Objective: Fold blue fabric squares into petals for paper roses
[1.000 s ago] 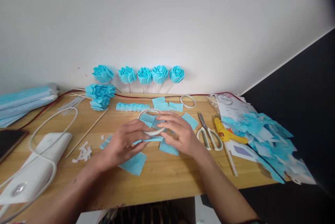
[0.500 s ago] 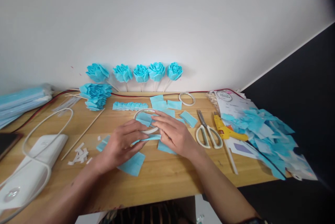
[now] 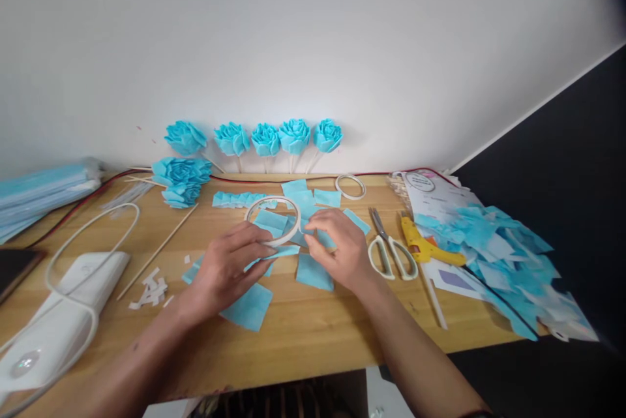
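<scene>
My left hand (image 3: 227, 268) is closed around the lower left of a white roll of tape (image 3: 295, 208), held tilted above the table. Between the same fingers is a folded blue fabric piece (image 3: 286, 252). At the roll's right edge, my right hand (image 3: 340, 248) has thumb and forefinger pinched together, seemingly on the end of the tape. Blue fabric rectangles (image 3: 314, 272) lie under and around both hands, one of them (image 3: 249, 307) just below my left hand. A pleated blue strip (image 3: 237, 199) lies behind the roll.
Blue fabric roses (image 3: 295, 136) on sticks lean against the wall. Right of my hands lie scissors (image 3: 392, 252), a yellow glue gun (image 3: 425, 245) and a heap of blue pieces (image 3: 499, 255). Leftward are a stick (image 3: 159, 252), paper scraps (image 3: 151, 291) and a white device (image 3: 63, 320) with a cable.
My right hand has drawn back from over the roll to its right edge and its fingers have come into a pinch. The tape roll is tilted up more and shows more fully.
</scene>
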### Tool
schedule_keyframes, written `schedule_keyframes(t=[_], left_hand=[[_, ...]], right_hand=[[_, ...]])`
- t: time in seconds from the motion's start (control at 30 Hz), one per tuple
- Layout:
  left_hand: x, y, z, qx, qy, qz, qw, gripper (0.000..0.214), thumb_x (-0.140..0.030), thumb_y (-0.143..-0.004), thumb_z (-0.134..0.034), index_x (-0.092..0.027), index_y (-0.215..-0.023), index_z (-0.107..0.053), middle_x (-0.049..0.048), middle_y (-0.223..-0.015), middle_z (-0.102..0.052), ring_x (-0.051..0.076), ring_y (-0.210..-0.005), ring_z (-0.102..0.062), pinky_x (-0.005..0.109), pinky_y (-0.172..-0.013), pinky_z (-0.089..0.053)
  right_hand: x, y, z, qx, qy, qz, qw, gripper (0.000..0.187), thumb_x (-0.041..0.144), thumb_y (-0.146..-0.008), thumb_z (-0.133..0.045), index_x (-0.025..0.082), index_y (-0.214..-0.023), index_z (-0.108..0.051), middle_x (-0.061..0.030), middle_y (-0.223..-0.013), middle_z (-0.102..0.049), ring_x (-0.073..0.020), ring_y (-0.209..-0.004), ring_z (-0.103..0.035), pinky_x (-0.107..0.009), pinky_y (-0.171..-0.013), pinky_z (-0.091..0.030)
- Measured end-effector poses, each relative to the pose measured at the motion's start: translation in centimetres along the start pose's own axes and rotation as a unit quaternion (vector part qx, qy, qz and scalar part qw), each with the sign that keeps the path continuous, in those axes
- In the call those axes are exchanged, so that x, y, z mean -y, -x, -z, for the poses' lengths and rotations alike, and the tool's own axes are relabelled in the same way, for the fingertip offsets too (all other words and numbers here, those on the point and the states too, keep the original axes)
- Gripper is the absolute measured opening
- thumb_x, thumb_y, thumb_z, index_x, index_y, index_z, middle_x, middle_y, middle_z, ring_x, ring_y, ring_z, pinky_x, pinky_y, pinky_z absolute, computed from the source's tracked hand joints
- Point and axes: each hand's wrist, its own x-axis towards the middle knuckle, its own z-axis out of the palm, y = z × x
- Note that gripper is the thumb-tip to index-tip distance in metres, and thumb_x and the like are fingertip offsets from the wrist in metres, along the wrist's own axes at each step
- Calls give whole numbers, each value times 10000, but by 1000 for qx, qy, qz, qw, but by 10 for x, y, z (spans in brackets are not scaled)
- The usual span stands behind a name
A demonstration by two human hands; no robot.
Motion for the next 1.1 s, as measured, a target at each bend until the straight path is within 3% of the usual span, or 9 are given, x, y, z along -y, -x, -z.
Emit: schedule_keyframes(t=[0.23, 0.43, 0.53, 0.67, 0.73, 0.8, 0.9, 1.0, 1.1], left_hand=[[-1, -1, 1, -4, 0, -2, 1000, 115, -91, -837, -675, -158, -931, -675, 98, -954, -695, 195, -885, -662, 307, -771, -525], [-2, -6, 10, -20, 7, 22, 1000, 81, -100, -842, -668, -164, -890, -685, 88, -929, -691, 185, -867, -671, 292, -772, -526], [1, -5, 11, -31, 10, 35, 999, 67, -104, -833, -681, -166, -857, -686, 79, -918, -691, 177, -847, -669, 286, -766, -518], [8, -2, 9, -36, 1, 35, 999, 79, -104, -820, -692, -171, -862, -693, 75, -936, -699, 180, -856, -675, 288, -766, -515], [9, -2, 9, -46, -6, 39, 998, 91, -103, -817, -693, -177, -869, -693, 65, -921, -697, 177, -854, -674, 287, -762, -516], [10, -2, 9, -55, -6, 40, 998, 93, -104, -818, -691, -183, -868, -689, 55, -905, -695, 176, -854, -673, 288, -759, -517], [8, -3, 10, -55, -5, 33, 998, 94, -107, -820, -689, -190, -863, -686, 46, -891, -698, 177, -851, -672, 297, -764, -518], [7, -4, 9, -63, 3, 31, 998, 90, -113, -816, -696, -193, -855, -690, 42, -877, -706, 178, -842, -675, 300, -765, -518], [6, -4, 9, -68, 22, 46, 996, 81, -122, -807, -705, -195, -844, -703, 43, -876, -713, 179, -845, -677, 300, -774, -515]], right_hand=[[-2, 1, 3, -11, -29, -15, 999, 152, 101, -886, -533, 221, -943, -607, -41, -841, -684, -179, -822, -637, -335, -738, -514], [-3, 1, 3, -57, -26, -73, 995, 114, 138, -899, -527, 217, -858, -598, -10, -781, -664, -153, -751, -618, -296, -707, -481], [-2, 0, 8, -34, -42, -79, 995, 107, 163, -902, -533, 212, -872, -623, -16, -817, -683, -157, -787, -633, -297, -732, -485], [4, 3, 38, 31, -89, -118, 989, 225, 244, -938, -499, 224, -1111, -642, -51, -1050, -717, -195, -999, -659, -350, -879, -497], [4, 7, 59, 21, -89, -170, 981, 286, 301, -967, -458, 229, -1192, -618, -52, -1067, -722, -203, -1014, -669, -359, -893, -502], [0, 13, 79, 10, -19, -233, 972, 301, 338, -972, -454, 225, -1195, -623, -49, -1034, -731, -204, -968, -684, -339, -853, -508], [-11, 25, 98, 91, 174, -314, 929, 285, 324, -955, -483, 207, -1158, -645, -63, -998, -739, -221, -905, -690, -319, -782, -489], [-20, 41, 104, 239, 338, -352, 840, 285, 312, -952, -480, 182, -1146, -644, -102, -988, -732, -260, -891, -690, -319, -722, -459], [-22, 55, 102, 326, 407, -366, 771, 356, 378, -955, -481, 171, -1223, -591, -137, -989, -721, -289, -890, -694, -326, -700, -445]])
